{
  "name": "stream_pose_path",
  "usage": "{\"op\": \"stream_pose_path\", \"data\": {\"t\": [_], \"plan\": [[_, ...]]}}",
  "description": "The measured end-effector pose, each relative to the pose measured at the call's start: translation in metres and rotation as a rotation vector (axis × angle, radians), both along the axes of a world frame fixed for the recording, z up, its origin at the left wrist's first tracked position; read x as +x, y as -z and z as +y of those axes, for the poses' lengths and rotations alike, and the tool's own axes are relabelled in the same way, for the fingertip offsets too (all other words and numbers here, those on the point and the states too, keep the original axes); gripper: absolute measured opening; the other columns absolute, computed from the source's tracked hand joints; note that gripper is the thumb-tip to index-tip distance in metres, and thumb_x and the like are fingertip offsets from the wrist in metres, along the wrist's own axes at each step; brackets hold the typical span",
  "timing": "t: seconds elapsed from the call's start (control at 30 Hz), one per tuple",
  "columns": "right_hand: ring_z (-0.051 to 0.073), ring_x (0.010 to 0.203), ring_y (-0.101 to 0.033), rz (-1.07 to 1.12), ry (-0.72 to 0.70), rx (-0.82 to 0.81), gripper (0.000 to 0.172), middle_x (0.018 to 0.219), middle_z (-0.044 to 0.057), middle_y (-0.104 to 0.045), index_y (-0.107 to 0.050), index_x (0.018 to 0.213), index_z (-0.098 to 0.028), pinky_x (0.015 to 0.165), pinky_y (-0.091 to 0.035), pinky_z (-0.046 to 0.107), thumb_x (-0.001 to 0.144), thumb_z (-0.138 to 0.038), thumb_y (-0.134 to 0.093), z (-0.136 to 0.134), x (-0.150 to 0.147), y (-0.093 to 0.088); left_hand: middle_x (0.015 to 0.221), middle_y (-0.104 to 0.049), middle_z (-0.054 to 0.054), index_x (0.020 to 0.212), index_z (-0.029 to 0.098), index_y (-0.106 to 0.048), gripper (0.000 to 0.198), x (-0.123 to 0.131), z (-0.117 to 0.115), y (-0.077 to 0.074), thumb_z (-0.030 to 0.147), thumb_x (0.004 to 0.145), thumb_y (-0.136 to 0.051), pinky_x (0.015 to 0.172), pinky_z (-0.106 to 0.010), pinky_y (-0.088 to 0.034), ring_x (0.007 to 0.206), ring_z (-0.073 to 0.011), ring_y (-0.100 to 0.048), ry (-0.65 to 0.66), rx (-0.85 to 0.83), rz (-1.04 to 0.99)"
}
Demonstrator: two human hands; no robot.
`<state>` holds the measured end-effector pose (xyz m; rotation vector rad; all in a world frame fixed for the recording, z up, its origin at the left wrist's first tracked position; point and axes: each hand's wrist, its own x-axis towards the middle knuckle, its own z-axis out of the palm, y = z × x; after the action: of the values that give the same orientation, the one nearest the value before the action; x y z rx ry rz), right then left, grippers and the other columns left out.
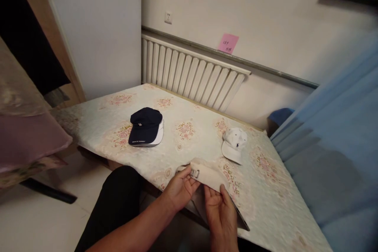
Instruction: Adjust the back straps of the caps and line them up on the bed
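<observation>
A beige cap (208, 173) is held in both hands at the near edge of the table, its strap buckle (195, 173) facing up. My left hand (181, 189) pinches the cap beside the metal buckle. My right hand (220, 208) grips the rim farther right, thumb on top and fingers beneath. Part of the cap's dark underside or brim shows below the right hand. On the left lies a navy cap (145, 124) stacked over a white cap (161, 132). A separate white cap (235, 143) rests to the right, beyond my hands.
The table has a floral cloth (186, 130). Behind it stand a white radiator (189, 71) and a wall with a pink note (228, 43). A blue curtain (339, 145) hangs along the right side. At left is a pink-draped piece of furniture (29, 138).
</observation>
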<state>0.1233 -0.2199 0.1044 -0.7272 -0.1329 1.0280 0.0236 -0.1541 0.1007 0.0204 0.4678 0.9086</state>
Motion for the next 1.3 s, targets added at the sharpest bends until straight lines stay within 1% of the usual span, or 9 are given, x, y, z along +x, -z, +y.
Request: {"op": "stream_pose_path", "data": {"t": [0.1, 0.27, 0.4, 0.6, 0.8, 0.9, 1.0, 1.13, 1.3], "plan": [[0.018, 0.118, -0.052, -0.007, 0.009, 0.018, 0.050, 0.127, 0.006, -0.058, -0.043, 0.131, -0.026, 0.103, -0.039, 0.046, 0.082, -0.025, -0.054, -0.002, 0.002, -0.007, 0.085, -0.069, -0.007, 0.098, 0.011, -0.059, 0.014, -0.003, 0.004, 0.000, 0.011, 0.084, -0.054, 0.078, -0.029, -0.053, 0.076, -0.0142, -0.067, -0.011, 0.004, 0.018], [0.017, 0.117, -0.053, 0.027, 0.058, 0.018, 0.047, 0.122, 0.005, -0.061, -0.045, 0.129, -0.023, 0.104, -0.039, 0.045, 0.082, -0.021, -0.053, -0.002, 0.002, -0.016, 0.090, -0.068, -0.008, 0.102, 0.012, -0.058, 0.018, -0.002, 0.004, -0.002, 0.010, 0.087, -0.049, 0.079, -0.028, -0.053, 0.079, -0.0145, -0.067, -0.005, 0.030, 0.010], [0.018, 0.115, -0.055, 0.036, 0.039, -0.010, 0.044, 0.120, 0.006, -0.062, -0.047, 0.127, -0.021, 0.105, -0.038, 0.045, 0.083, -0.026, -0.053, 0.000, -0.001, -0.014, 0.094, -0.068, -0.007, 0.105, 0.013, -0.057, 0.019, 0.004, -0.005, -0.004, 0.011, 0.086, -0.052, 0.082, -0.028, -0.051, 0.082, -0.0143, -0.067, 0.030, 0.023, -0.011], [0.020, 0.110, -0.058, 0.036, -0.033, 0.009, 0.050, 0.117, 0.009, -0.064, -0.046, 0.127, -0.017, 0.105, -0.038, 0.043, 0.080, -0.029, -0.057, 0.001, -0.012, -0.010, 0.092, -0.068, -0.007, 0.103, 0.015, -0.057, 0.019, 0.010, -0.015, -0.004, 0.012, 0.084, -0.056, 0.082, -0.029, -0.050, 0.082, -0.0158, -0.067, 0.090, 0.024, 0.006], [0.021, 0.109, -0.059, 0.011, -0.025, 0.014, 0.048, 0.113, 0.010, -0.065, -0.046, 0.126, -0.014, 0.105, -0.037, 0.046, 0.081, -0.025, -0.056, -0.001, -0.010, -0.011, 0.095, -0.067, -0.009, 0.099, 0.010, -0.057, 0.015, 0.000, -0.005, -0.005, 0.011, 0.084, -0.055, 0.087, -0.031, -0.050, 0.085, -0.0165, -0.067, 0.029, 0.010, 0.013], [0.021, 0.110, -0.059, -0.013, -0.013, 0.028, 0.047, 0.113, 0.010, -0.065, -0.046, 0.127, -0.015, 0.105, -0.036, 0.048, 0.081, -0.024, -0.055, -0.002, -0.006, -0.013, 0.099, -0.067, -0.012, 0.099, 0.007, -0.057, 0.015, -0.006, 0.003, -0.005, 0.013, 0.086, -0.053, 0.090, -0.032, -0.049, 0.092, -0.0186, -0.066, 0.001, -0.035, -0.032], [0.020, 0.111, -0.058, -0.016, -0.002, 0.033, 0.046, 0.114, 0.009, -0.065, -0.047, 0.126, -0.016, 0.105, -0.036, 0.048, 0.082, -0.022, -0.054, -0.003, -0.004, -0.016, 0.101, -0.067, -0.014, 0.102, 0.005, -0.056, 0.020, -0.008, 0.007, -0.002, 0.019, 0.088, -0.051, 0.092, -0.034, -0.049, 0.097, -0.0214, -0.065, -0.003, -0.059, -0.096], [0.019, 0.111, -0.058, 0.016, -0.004, 0.050, 0.040, 0.112, 0.008, -0.066, -0.051, 0.122, -0.016, 0.105, -0.036, 0.046, 0.082, -0.021, -0.052, -0.003, -0.003, -0.017, 0.101, -0.067, -0.013, 0.101, 0.009, -0.055, 0.017, -0.005, 0.007, 0.000, 0.019, 0.089, -0.050, 0.090, -0.033, -0.050, 0.096, -0.0203, -0.066, -0.003, -0.056, -0.096], [0.019, 0.110, -0.059, 0.003, -0.018, 0.068, 0.033, 0.107, 0.008, -0.068, -0.058, 0.113, -0.016, 0.106, -0.036, 0.045, 0.080, -0.023, -0.056, -0.002, -0.005, -0.019, 0.097, -0.068, -0.012, 0.103, 0.010, -0.056, 0.018, 0.001, -0.002, -0.008, 0.018, 0.088, -0.051, 0.089, -0.032, -0.050, 0.093, -0.0190, -0.066, 0.042, -0.033, -0.046]]}}
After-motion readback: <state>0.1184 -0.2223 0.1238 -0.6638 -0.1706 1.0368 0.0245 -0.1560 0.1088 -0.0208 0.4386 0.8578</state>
